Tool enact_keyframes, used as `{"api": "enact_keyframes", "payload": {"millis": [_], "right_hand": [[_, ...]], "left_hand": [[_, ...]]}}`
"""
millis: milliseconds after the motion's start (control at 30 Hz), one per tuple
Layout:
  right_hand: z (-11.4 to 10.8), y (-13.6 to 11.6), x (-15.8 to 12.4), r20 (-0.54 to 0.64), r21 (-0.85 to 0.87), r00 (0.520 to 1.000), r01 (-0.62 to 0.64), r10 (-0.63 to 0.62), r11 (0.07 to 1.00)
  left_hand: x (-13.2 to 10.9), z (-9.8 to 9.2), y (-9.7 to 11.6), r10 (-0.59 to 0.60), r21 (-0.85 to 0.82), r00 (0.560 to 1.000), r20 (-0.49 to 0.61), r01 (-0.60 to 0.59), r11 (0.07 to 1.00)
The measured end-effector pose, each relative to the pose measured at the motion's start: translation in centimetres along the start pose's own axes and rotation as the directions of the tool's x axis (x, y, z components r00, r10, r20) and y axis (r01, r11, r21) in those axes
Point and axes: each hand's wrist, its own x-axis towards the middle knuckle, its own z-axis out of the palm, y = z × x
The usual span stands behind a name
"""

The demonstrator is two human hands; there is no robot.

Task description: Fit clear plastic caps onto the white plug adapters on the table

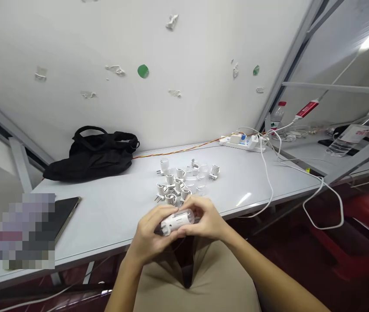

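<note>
Between my two hands, just over the table's front edge, is a small white plug-in device with a clear rounded cover at its right end. My left hand is closed around its left end. From the other side my right hand grips the clear end, with thumb and fingers pressed on it. Right behind my hands, several similar white plug-in pieces lie in a group on the table, some with metal prongs showing. Several clear plastic covers lie at the right of that group.
A black bag lies at the back left of the white table. A dark tablet-like object is at the left. A white power strip with cables stands at the back right. Bottles and a red stool are farther right.
</note>
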Motion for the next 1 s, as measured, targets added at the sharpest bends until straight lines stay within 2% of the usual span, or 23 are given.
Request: {"api": "enact_keyframes", "payload": {"millis": [167,400,733,867,1000], "right_hand": [[-0.4,0.2,0.1,0.024,-0.139,0.996,0.087,-0.085,0.986],[-1.5,-0.4,-0.4,0.045,-0.335,0.975,0.221,-0.219,0.916],[-1.1,-0.1,-0.7,-0.011,-0.389,0.932,0.331,-0.363,0.86],[-0.9,0.2,-0.8,-0.031,-0.428,0.923,0.334,-0.383,0.84],[-0.7,0.3,-0.7,-0.006,-0.414,0.936,0.319,-0.352,0.853]], "left_hand": [[-0.1,-0.2,-0.3,-0.049,-0.019,0.996,0.074,0.051,0.999],[0.3,-0.1,-0.5,-0.197,-0.069,0.968,0.159,0.21,0.975],[0.5,-0.4,0.0,-0.348,-0.16,0.904,0.249,0.393,0.906],[0.8,-0.7,0.2,-0.384,-0.208,0.878,0.284,0.448,0.87],[1.2,-1.1,0.4,-0.455,-0.217,0.824,0.339,0.539,0.814]]}}
